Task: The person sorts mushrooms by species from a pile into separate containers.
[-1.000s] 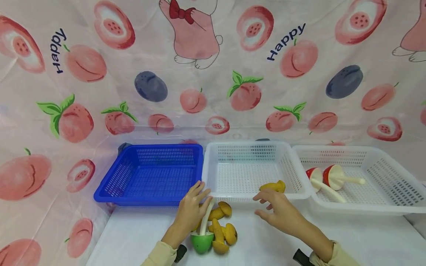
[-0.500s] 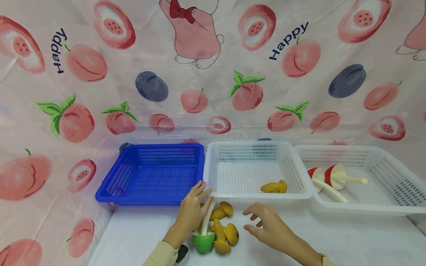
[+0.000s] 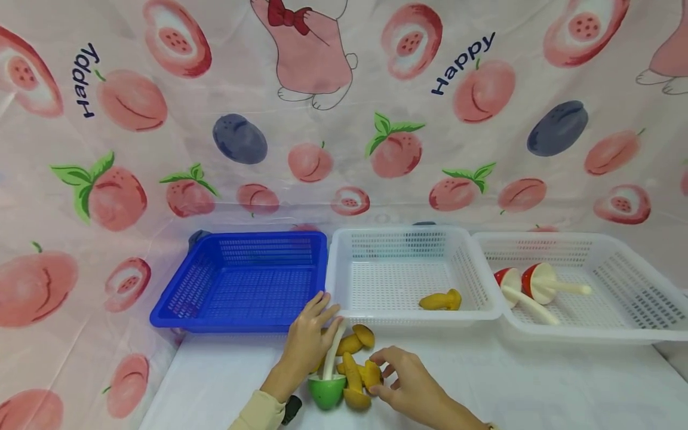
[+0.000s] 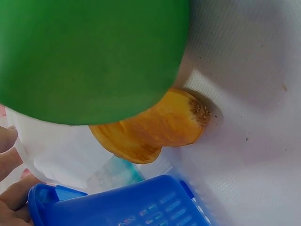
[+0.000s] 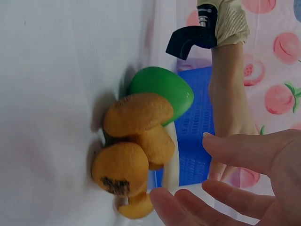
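Note:
My left hand (image 3: 309,340) hovers by the white stem (image 3: 334,352) of a green-capped toy mushroom (image 3: 326,392). Its fingers reach up near the basket rims; whether the thumb touches the stem cannot be told. In the left wrist view the green cap (image 4: 94,61) hides the stem and partly covers a yellow toy mushroom (image 4: 160,123). Thumb and fingers spread apart, my right hand (image 3: 411,385) has come beside the rightmost yellow mushroom (image 3: 372,375). In the right wrist view the fingers (image 5: 211,190) look clear of the mushrooms. Another yellow mushroom (image 3: 353,388) lies against it.
A blue basket (image 3: 177,319), a white basket (image 3: 376,315) and a second white basket (image 3: 586,335) stand in a row behind. One yellow mushroom (image 3: 441,300) lies in the middle basket. Red-capped mushrooms (image 3: 539,284) lie in the right one. Printed cloth hangs behind.
My right hand has moved from the middle basket's front rim left and down to the yellow mushrooms. The yellow mushroom in that basket is now fully visible. My left hand has stayed put.

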The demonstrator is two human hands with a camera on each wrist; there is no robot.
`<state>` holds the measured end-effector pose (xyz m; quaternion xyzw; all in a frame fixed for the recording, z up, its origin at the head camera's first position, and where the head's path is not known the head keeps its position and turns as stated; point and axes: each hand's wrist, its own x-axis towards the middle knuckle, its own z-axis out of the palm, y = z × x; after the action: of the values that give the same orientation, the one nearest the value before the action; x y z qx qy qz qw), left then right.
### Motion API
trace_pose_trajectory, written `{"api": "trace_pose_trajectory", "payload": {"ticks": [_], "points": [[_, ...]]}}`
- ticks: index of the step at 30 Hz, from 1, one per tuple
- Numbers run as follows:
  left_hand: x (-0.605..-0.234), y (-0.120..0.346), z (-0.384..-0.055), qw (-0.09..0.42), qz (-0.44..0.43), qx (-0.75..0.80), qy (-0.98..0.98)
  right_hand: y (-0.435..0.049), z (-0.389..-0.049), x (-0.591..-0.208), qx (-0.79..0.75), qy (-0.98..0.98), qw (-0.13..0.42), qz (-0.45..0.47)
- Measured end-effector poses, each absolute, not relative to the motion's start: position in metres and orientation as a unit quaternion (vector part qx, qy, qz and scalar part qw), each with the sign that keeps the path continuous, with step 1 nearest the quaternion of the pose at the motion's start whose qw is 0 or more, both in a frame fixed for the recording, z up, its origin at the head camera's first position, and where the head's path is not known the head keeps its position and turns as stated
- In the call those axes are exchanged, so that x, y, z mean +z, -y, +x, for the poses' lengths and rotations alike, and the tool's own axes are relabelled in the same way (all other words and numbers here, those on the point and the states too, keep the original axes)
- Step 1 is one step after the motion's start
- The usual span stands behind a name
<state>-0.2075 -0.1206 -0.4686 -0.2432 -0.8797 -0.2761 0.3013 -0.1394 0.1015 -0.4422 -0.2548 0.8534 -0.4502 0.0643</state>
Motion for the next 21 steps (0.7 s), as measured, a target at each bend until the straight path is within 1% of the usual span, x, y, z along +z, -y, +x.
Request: {"api": "trace_pose_trajectory", "payload": {"ticks": [6,9,13,21], "points": [[-0.472,0.122,-0.207,0.298,-0.238,-0.274,0.883,-0.089,-0.137,-0.451,-0.454,-0.854,0.091,-0.237],[-0.472,0.122,-0.207,0.298,-0.238,-0.274,0.883,-0.083,-0.135,-0.455,-0.443,-0.86,0.094,-0.233],[-0.472,0.121,-0.208,0.298,-0.24,-0.275,0.882,-0.075,-0.133,-0.457,-0.414,-0.876,0.066,-0.239],[-0.468,0.121,-0.208,0.305,-0.244,-0.273,0.879,-0.059,-0.127,-0.464,-0.342,-0.906,0.029,-0.248]]}}
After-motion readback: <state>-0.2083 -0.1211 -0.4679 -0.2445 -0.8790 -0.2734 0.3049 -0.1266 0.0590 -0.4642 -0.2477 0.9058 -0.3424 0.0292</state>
